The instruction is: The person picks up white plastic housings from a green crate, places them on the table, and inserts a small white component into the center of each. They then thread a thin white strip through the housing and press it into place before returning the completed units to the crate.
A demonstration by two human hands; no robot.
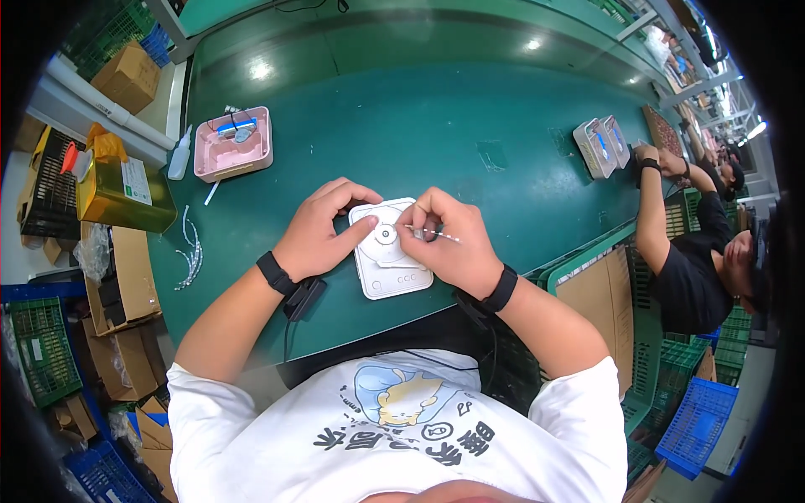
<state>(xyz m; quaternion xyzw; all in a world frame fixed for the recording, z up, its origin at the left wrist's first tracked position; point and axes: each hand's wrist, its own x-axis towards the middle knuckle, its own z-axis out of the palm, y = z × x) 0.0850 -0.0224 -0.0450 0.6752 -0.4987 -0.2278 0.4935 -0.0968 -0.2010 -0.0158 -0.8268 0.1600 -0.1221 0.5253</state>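
Observation:
A white rectangular plastic casing (394, 282) with rounded corners lies on the green table in front of me. It has a round disc with a central hub and a few small holes near its near edge. My left hand (327, 225) grips its left side, thumb on the face and fingers at the far left corner. Over the right part of the casing, my right hand (453, 243) pinches a thin white strip with dark marks (444, 235). The fingers hide part of the disc and the strip's inner end.
At the left stand a pink open casing (256, 159) with wires, a squeeze bottle (180, 156) and a yellow metal can (126, 197). Several thin strips (195, 251) lie nearby. Two pale casings (597, 149) sit far right near a co-worker (692, 268). A green crate (641, 360) adjoins the table.

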